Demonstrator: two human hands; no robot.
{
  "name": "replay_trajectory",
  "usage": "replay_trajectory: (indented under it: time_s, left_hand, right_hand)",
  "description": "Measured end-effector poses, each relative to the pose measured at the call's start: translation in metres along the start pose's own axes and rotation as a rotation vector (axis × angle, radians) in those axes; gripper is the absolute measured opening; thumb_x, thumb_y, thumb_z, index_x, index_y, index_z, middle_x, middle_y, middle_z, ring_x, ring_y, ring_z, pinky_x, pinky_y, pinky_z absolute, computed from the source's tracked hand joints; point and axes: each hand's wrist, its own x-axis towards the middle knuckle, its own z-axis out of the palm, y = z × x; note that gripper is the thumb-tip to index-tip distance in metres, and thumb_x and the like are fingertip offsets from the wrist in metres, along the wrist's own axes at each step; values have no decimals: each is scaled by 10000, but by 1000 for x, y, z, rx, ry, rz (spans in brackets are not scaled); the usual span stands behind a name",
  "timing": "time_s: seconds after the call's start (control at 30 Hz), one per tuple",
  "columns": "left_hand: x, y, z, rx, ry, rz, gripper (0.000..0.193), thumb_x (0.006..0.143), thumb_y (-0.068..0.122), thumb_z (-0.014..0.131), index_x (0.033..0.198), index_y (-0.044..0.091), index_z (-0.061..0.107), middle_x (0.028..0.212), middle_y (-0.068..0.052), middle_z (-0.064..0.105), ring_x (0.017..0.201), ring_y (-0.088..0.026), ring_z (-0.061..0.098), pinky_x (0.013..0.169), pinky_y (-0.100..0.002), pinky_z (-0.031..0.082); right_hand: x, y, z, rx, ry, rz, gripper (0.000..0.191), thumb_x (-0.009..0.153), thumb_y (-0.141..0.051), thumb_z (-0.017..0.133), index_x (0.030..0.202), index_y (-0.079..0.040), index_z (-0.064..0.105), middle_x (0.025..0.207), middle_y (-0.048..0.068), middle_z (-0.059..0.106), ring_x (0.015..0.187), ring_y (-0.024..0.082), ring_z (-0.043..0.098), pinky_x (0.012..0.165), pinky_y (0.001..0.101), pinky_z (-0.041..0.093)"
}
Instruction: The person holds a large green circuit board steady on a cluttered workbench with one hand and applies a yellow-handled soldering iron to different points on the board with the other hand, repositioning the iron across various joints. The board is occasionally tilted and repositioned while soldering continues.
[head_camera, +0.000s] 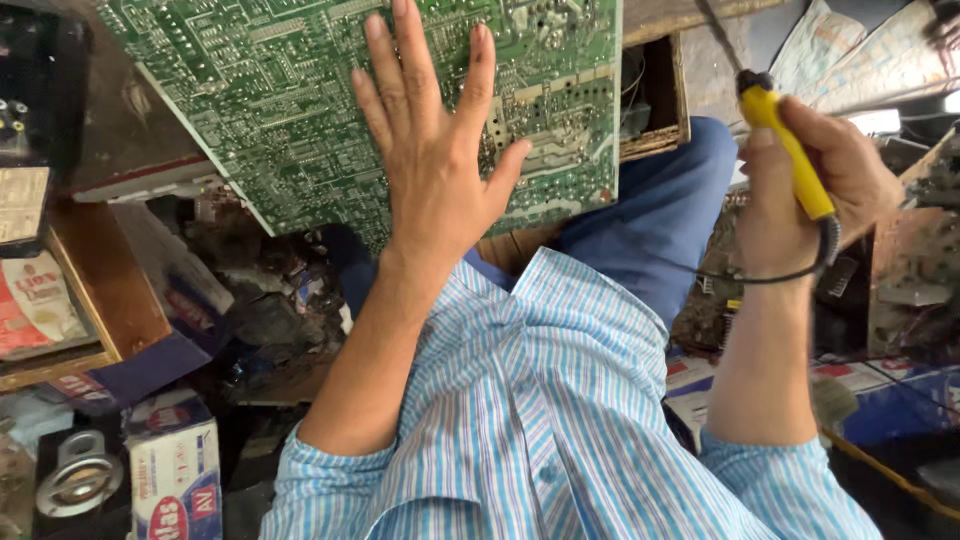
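Note:
A large green circuit board (270, 110) lies solder side up across the top of the view. My left hand (430, 150) rests flat on it near its lower right part, fingers spread and holding nothing. My right hand (820, 190) is raised to the right, away from the board, closed around the yellow handle of a soldering iron (790, 150). Its black cord loops under my wrist. The iron's tip points up and away from the board.
My knee in blue trousers (660, 200) sits below the board's right edge. A wooden box (655, 100) lies behind it. Cardboard boxes (175, 470), a wooden tray (95, 300) and another circuit board (915, 270) crowd the floor on both sides.

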Motion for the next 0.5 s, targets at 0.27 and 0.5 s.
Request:
replay_trajectory:
  time_s: [0.27,0.5]
  left_hand:
    - [0,-2,2,-25,16,9,963,952,480,810,1690,273,226,1713,-215,-75,1577,-450,-35,1290,-660,66]
    - [-5,-7,13,4,8,-1,986,954,539,802,1690,297,193,1712,-210,-96,1608,-451,-55,1278,-647,48]
  right_hand:
    - [-26,6,22,444,49,97,340,1070,-182,785,1225,65,612,979,182,709,743,229,707,631,315,581]
    - [-47,13,42,689,32,195,327,1016,-177,791,1125,48,580,906,165,663,714,238,678,600,324,543]
